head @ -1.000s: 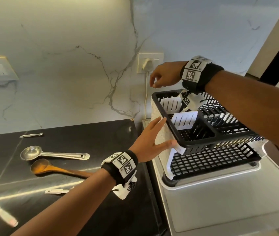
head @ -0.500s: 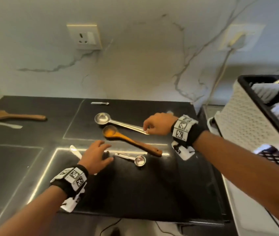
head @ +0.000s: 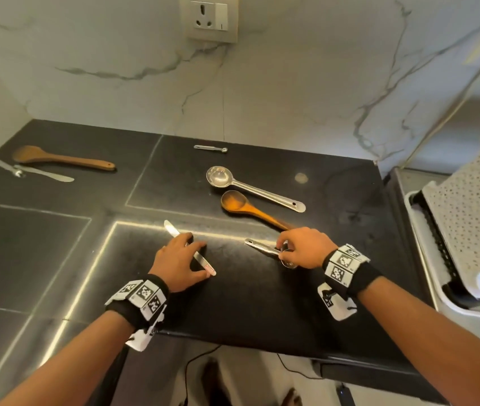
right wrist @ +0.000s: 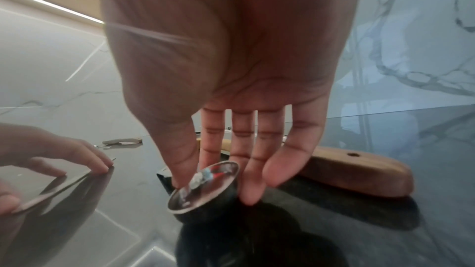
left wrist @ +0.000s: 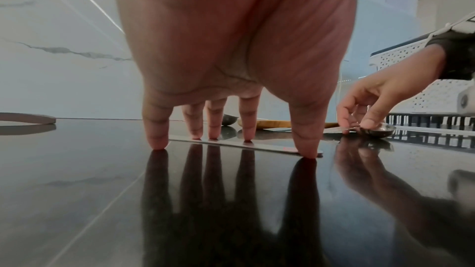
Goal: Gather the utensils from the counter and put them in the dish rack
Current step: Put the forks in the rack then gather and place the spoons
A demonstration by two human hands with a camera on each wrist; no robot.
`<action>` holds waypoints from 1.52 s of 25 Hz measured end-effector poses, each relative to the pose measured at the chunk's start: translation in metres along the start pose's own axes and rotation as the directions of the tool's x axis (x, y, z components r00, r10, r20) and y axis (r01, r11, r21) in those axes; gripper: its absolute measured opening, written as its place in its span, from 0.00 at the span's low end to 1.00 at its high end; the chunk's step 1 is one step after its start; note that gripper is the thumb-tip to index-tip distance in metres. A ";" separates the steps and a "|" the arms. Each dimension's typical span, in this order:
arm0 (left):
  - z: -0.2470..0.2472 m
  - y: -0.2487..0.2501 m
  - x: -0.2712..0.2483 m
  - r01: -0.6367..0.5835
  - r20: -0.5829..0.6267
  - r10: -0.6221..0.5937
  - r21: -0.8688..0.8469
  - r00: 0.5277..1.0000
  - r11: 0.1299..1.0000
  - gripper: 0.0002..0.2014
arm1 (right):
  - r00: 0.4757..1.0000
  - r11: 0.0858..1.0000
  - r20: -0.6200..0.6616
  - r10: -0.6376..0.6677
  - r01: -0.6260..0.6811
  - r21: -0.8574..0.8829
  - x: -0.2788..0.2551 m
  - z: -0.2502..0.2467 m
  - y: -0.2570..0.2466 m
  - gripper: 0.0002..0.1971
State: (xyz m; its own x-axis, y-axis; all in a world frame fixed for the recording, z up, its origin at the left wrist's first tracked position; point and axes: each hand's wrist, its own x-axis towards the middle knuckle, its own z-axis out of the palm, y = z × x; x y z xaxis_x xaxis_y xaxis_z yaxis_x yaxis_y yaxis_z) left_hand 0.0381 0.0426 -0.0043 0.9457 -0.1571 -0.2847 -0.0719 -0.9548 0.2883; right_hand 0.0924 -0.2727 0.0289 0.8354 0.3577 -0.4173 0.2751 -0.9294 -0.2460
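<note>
Counter, head view: black polished counter (head: 262,303) below a white marble wall with a socket (head: 211,18).
Dish rack, head view: the dish rack (head: 467,230) stands at the right edge, well apart from both hands.
Left hand, head view: the left hand (head: 178,263) is set over a flat table knife (head: 174,230) lying on the near counter, fingers spread along it, blade tip pointing far-left.
Right hand, head view: the right hand (head: 303,247) pinches a small steel measuring spoon (head: 262,249) at its bowl end, handle pointing left.
Other utensils, head view: a steel ladle (head: 247,187) and a wooden spoon (head: 250,209) lie side by side just beyond the right hand; a tiny steel spoon (head: 210,148) lies near the wall; a wooden spatula (head: 62,159) and a second knife (head: 36,172) lie far left.
Left wrist view: fingertips (left wrist: 156,143) and thumb stand straight on the counter and on the knife (left wrist: 231,145), which lies flat; the grip has not closed on it. The right hand (left wrist: 385,98) shows at right, on the small spoon (left wrist: 377,129).
Right wrist view: thumb and fingers (right wrist: 252,194) close around the round bowl of the measuring spoon (right wrist: 203,188), tipped up on the counter. The wooden spoon handle (right wrist: 359,172) lies just behind; the left hand (right wrist: 51,159) is at the left.
</note>
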 end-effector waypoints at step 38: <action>-0.055 -0.045 0.013 0.160 -0.036 -0.578 -0.946 0.815 0.283 0.09 | 0.991 0.981 -0.131 0.000 0.026 0.194 0.335 -0.120 -0.059 0.04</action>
State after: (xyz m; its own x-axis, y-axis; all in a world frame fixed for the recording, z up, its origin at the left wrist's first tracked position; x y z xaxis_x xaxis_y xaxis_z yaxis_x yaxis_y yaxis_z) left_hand 0.0711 0.0980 0.0296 0.8238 0.4327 -0.3662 0.4305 -0.0572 0.9008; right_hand 0.4133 -0.1094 0.0087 0.8905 0.3429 -0.2990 0.1990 -0.8846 -0.4218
